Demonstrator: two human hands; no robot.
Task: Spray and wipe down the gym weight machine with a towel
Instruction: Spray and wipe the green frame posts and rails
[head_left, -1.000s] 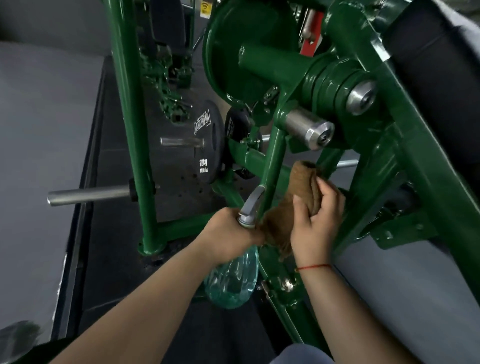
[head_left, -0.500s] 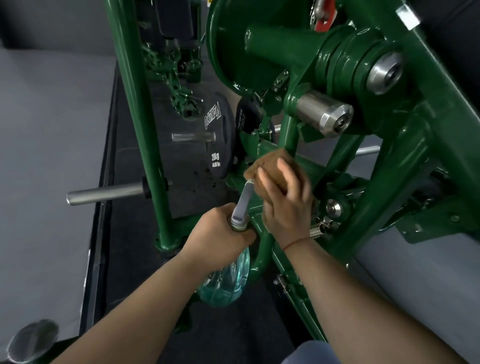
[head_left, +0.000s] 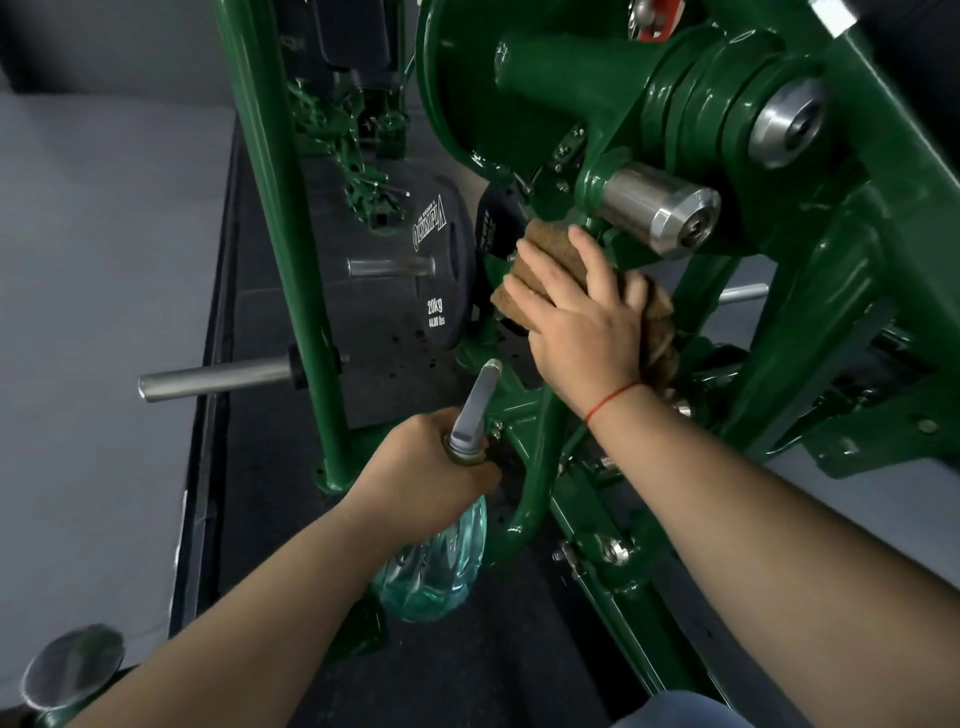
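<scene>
The right hand (head_left: 582, 322) presses the brown towel (head_left: 550, 249) against the green weight machine (head_left: 883, 171) with flat fingers. Below-left of it, the left hand (head_left: 431, 467) grips the clear spray bottle (head_left: 441, 571) by its neck.

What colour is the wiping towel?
Brown; the fuzzy cloth towel shows best in the head view.

Green machine (head_left: 883, 218), brown towel (head_left: 550, 249)

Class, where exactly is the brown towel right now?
Head view, centre-right: the brown towel lies under the right hand against the green machine frame, below-left of the steel peg and right of the 20kg plate.
</scene>
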